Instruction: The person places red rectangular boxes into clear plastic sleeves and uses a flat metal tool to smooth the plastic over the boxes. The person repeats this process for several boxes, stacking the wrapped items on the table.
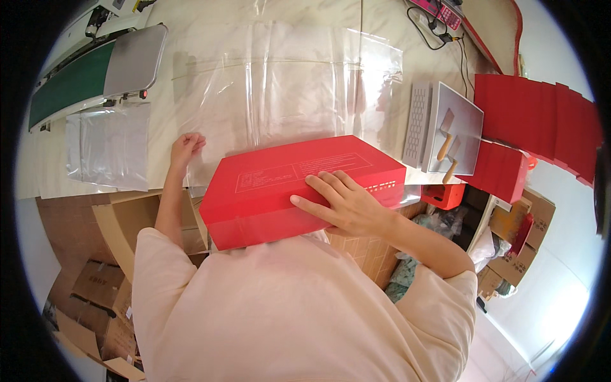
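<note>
A red cardboard box (pixel 291 176) with printed writing lies at the table's near edge, against the front of my shirt. My right hand (pixel 351 205) rests on its top near the right front edge, fingers spread. Left of the box, my left hand (pixel 187 148) hovers over or touches the clear plastic film, fingers curled in. Whether film is pinched in them cannot be made out. That large clear plastic film (pixel 296 90) spreads across the table behind the box, with creases and bright glare. Part of it reaches under the box.
A sealing machine with a green belt (pixel 76 81) stands at the left, above a stack of plastic bags (pixel 107 148). Boxes picturing trowels (pixel 453 133) and stacked red boxes (pixel 515 114) line the right. Cables (pixel 425 33) lie at the back. Open cartons (pixel 126 224) are below left.
</note>
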The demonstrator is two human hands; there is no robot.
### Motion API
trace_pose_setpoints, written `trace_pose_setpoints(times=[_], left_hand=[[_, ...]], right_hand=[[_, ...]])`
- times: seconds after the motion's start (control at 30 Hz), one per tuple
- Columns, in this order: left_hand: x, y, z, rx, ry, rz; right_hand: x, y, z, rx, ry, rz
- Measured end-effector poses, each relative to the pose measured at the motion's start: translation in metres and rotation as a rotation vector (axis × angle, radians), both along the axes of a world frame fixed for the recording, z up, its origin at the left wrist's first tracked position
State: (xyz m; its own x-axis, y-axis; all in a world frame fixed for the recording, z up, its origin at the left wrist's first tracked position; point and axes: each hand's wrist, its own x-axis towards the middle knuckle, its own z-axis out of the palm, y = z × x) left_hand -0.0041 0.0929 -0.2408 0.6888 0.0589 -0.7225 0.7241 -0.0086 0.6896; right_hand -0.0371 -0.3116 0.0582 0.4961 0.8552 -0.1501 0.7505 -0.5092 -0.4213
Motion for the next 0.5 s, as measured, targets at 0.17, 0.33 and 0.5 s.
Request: trace_pose_setpoints(times=[0.17, 0.33, 0.5], left_hand=[[0.009, -0.005, 0.000, 0.034, 0.018, 0.067], [0.060, 0.002, 0.001, 0.125, -0.090, 0.047], [0.157, -0.002, 0.015, 0.046, -0.207, 0.041]], right_hand=[[0.000, -0.001, -0.014, -0.022, 0.006, -0.002], [0.000, -0.005, -0.032, 0.038, 0.079, -0.036], [0.000, -0.008, -0.034, 0.029, 0.085, -0.055]])
